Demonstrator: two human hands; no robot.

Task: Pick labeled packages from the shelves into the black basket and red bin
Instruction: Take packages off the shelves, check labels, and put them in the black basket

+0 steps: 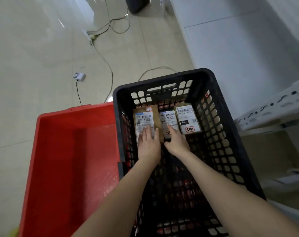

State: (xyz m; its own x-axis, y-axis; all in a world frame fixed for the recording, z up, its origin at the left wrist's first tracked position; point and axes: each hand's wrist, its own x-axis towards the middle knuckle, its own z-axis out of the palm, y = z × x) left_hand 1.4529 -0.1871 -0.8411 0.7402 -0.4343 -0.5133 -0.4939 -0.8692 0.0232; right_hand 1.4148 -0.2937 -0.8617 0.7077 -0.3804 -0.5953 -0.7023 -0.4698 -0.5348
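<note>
Three brown packages with white barcode labels lie side by side at the far end of the black basket. My left hand rests flat, fingers spread, on the left package. My right hand lies on the near end of the middle package, fingers extended onto it. The right package is untouched. The red bin stands to the left of the basket, touching it, with nothing visible inside.
Tiled floor lies beyond, with cables, a power strip and a small white adapter. A white metal shelf frame stands at the right. A white wall runs along the upper right, a dark object at the top.
</note>
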